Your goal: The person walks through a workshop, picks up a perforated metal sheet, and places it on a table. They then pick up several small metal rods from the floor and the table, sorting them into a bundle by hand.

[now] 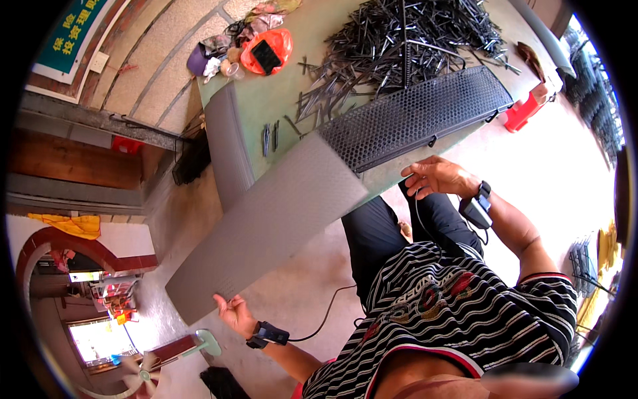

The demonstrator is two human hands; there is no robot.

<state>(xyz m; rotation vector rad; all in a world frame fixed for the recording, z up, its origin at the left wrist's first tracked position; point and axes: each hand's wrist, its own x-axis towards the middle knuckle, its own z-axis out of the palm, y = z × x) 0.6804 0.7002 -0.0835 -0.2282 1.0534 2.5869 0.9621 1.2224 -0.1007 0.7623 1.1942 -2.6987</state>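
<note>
A long flat grey panel (pixel 266 219) with a fine pattern slants from the table toward my left side, much of it beyond the table edge. At its near left end, my left hand (pixel 237 316) grips the panel's edge; some fingers are hidden. My right hand (pixel 440 177) is beside the table's front edge, fingers loosely bent and apart, with nothing visible in it. Just beyond it lies a black honeycomb mesh panel (pixel 419 116) with small clips along its near edge. The grey panel's far end overlaps this mesh panel's left end.
A heap of thin black strips (pixel 425 40) covers the far part of the green table (pixel 286 100). Another grey panel (pixel 227 143) lies at the table's left. A phone (pixel 266 58) rests on an orange bag (pixel 284 44). A fan (pixel 144 376) stands at lower left.
</note>
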